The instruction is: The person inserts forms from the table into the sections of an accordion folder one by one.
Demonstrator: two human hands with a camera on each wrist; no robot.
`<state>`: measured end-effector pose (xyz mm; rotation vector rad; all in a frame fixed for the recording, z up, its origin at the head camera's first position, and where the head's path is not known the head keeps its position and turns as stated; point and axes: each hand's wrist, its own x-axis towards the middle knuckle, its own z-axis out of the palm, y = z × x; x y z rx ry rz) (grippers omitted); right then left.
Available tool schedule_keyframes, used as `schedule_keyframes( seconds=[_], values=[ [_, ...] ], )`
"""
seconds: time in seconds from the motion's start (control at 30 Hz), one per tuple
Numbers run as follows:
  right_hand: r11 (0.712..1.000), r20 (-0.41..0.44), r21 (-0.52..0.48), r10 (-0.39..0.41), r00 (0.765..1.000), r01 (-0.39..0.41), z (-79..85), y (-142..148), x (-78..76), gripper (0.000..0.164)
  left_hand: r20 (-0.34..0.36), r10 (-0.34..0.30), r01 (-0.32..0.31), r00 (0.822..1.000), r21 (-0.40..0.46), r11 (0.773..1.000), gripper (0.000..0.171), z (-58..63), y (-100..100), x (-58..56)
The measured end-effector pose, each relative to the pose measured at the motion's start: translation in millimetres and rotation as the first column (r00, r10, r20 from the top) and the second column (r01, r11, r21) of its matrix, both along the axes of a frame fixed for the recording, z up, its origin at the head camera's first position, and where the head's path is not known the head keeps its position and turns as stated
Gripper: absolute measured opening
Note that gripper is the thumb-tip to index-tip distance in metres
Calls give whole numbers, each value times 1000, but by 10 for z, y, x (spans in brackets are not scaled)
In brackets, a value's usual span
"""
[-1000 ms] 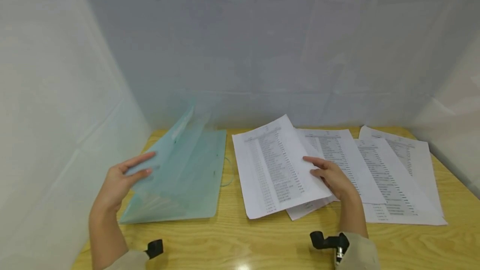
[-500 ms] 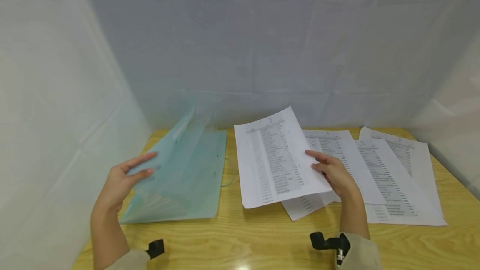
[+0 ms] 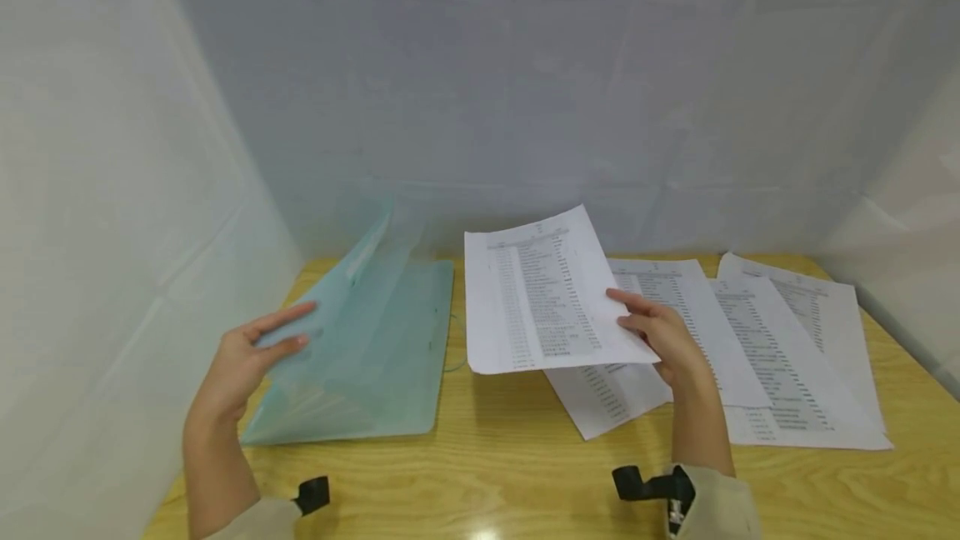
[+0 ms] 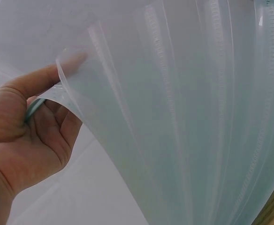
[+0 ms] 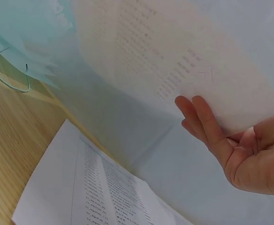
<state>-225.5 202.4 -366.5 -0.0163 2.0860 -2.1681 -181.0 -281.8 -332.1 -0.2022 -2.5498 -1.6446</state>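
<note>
My left hand [image 3: 243,365] grips the raised cover and clear leaves of a pale green plastic folder [image 3: 405,357], which lies spread at the left of the table. Close up in the left wrist view, thumb and fingers hold the edge of the translucent leaves [image 4: 174,122]. Between thumb and fingers, my right hand [image 3: 663,336] pinches a printed sheet of paper [image 3: 536,298] by its right side. That sheet is lifted and tilted above the table. From below, in the right wrist view, the fingers [image 5: 207,122] lie under the sheet's back.
Another printed sheet [image 3: 611,398] lies partly under the raised one. Further right, several overlapping printed sheets [image 3: 787,365] lie on the wooden table [image 3: 487,473]. A thin green elastic loop [image 3: 455,357] sticks out from the folder's right edge. White sheeting [image 3: 495,90] encloses the table's back and sides.
The right hand has raised the sheet, its lower edge rising and uncovering more of the sheet beneath. The left hand and the folder have hardly moved.
</note>
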Motion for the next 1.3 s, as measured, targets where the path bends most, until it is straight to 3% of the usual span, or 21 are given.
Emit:
schedule_keyframes(
  seconds=[0.7, 0.87, 1.3],
  values=[
    [996, 3, -90, -28, 1000, 28, 123, -307, 23, 45, -1, -25, 25, 1000, 27, 999, 50, -29, 20, -31],
    [995, -7, -86, -43, 999, 42, 144, -415, 21, 45, 5, -11, 11, 1000, -2, 1000, 50, -22, 20, -16],
    [996, -1, -57, -75, 997, 75, 208, -642, 74, 44, 8, -27, 27, 1000, 37, 999, 51, -9, 8, -11]
  ],
)
